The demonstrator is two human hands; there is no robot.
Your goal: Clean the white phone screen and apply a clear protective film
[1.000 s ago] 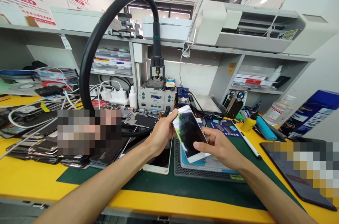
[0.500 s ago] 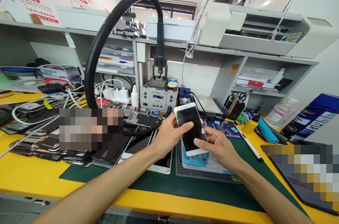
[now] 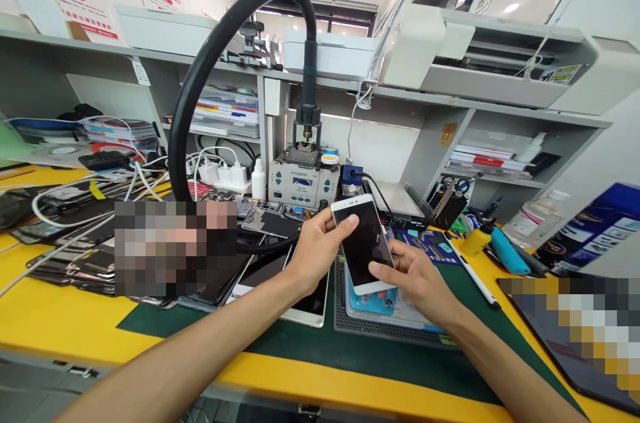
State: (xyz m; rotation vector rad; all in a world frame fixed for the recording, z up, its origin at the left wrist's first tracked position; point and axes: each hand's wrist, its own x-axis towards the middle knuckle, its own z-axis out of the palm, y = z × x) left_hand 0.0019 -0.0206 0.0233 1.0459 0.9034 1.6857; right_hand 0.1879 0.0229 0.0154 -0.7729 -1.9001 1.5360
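A white smartphone (image 3: 366,246) with a dark screen is held up at a tilt above the workbench. My left hand (image 3: 320,246) grips its left edge, the thumb lying on the upper part of the glass. On the lower right edge, my right hand (image 3: 417,276) is closed round it, thumb over the screen's lower corner. The fingers behind the phone are mostly hidden. Beneath it lie a blue and clear plastic case (image 3: 373,303) and a dark perforated mat (image 3: 370,326). A white-framed phone or tablet (image 3: 313,306) rests on the green mat (image 3: 280,346), below my left forearm.
Stacks of phone parts (image 3: 75,269) and white cables crowd the left. At the back stands a hot-air station (image 3: 303,186) with a thick black hose (image 3: 183,109) arching up. A white pen (image 3: 475,276), a yellow bottle (image 3: 476,241) and a clear bottle (image 3: 537,219) are at the right.
My left thumb has slid a little upward on the phone's screen. The view has shifted slightly, while both hands keep their hold.
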